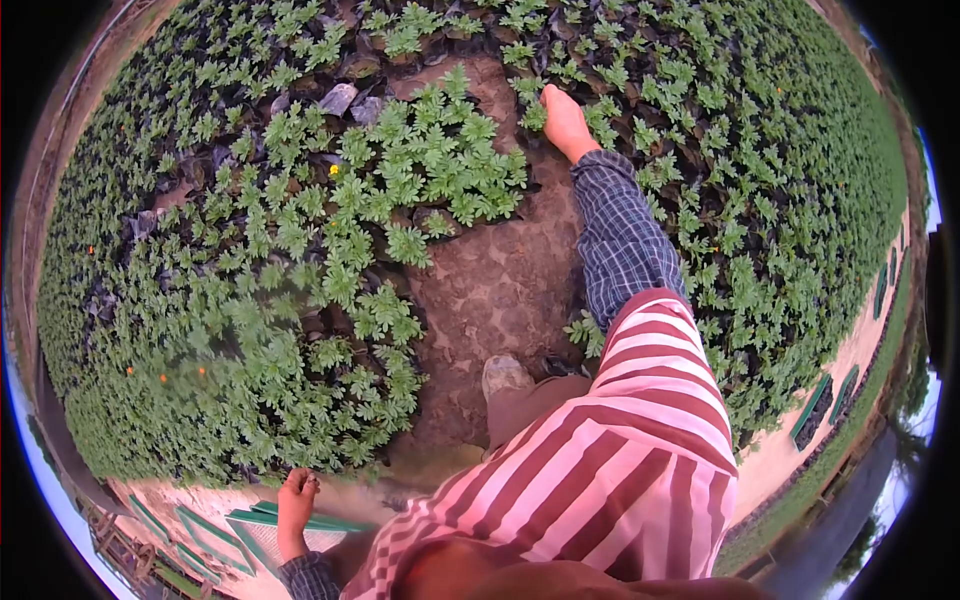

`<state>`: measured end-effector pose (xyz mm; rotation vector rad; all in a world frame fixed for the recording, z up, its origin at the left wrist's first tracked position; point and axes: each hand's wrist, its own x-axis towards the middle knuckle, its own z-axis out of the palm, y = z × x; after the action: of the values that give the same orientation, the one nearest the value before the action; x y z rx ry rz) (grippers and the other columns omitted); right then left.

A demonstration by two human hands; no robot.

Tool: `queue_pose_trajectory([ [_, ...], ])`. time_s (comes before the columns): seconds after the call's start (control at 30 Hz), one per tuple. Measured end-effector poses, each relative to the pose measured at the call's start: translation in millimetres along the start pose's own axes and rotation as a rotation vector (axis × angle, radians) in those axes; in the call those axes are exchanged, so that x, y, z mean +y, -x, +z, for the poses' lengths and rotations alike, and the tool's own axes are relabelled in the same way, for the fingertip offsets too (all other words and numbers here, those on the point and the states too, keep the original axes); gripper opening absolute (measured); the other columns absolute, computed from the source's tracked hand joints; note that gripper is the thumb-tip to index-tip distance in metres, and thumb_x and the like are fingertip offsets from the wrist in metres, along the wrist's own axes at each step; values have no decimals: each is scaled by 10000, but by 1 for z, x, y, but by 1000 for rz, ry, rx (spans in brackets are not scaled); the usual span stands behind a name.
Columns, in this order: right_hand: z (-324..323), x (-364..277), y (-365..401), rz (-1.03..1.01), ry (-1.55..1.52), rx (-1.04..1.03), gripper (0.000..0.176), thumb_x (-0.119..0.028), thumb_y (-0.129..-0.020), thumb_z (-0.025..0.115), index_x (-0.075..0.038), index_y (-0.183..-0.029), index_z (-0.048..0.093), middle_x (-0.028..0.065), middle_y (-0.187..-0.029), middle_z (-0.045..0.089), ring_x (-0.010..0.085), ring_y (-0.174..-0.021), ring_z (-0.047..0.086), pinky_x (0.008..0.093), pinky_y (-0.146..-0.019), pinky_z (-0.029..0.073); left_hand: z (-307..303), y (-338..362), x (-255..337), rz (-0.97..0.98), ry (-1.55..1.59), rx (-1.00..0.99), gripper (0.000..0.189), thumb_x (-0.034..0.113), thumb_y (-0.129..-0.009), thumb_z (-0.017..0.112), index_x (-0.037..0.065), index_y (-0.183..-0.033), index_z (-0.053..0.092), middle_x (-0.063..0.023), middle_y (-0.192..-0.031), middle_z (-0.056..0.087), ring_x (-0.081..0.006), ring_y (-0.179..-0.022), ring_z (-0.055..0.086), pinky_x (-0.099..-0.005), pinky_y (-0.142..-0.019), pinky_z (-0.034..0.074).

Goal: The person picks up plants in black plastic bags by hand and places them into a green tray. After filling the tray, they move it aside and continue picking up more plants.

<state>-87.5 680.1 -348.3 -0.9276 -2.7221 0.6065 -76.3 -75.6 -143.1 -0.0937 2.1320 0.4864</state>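
Observation:
My right hand (567, 122) reaches far forward at the end of a checked sleeve. Its fingers are curled in beside a leafy green seedling (532, 112) at the edge of the bare soil; what they hold, if anything, is hidden. Low on the left, my left hand (297, 497) is closed, with thumb and fingers drawn together near the front edge of the plants. Whatever lies between those fingers is too small to name. A dense clump of seedlings (440, 150), many in dark plastic bags, stands left of my right hand.
Bare brown soil (490, 290) runs between the plant blocks, with my shoe (507, 375) on it. Loose dark plastic (340, 98) lies among the plants. A yellow flower (334, 170) shows on the left. Green-edged trays (811, 411) lie on pale ground at right.

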Motion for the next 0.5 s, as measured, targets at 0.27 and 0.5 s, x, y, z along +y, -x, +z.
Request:
queue_pose_trajectory([
  [0.27, -32, -28, 59, -8, -6, 371, 162, -104, -863, 523, -56, -1014, 559, 151, -935, 615, 336, -860, 611, 427, -781, 482, -1, 3, -1, 45, -34, 22, 154, 79, -878, 581, 1, -1010, 592, -79, -793, 640, -120, -707, 597, -272, -678, 491],
  [0.5, -33, -81, 132, 222, -119, -473, 464, -313, -790, 607, -69, -1174, 520, 144, -860, 665, 344, -852, 641, 434, -739, 489, -1, 2, 10, 109, -141, 39, 201, 98, -874, 604, 7, -1053, 598, -142, -890, 680, -196, -815, 640, -313, -733, 502],
])
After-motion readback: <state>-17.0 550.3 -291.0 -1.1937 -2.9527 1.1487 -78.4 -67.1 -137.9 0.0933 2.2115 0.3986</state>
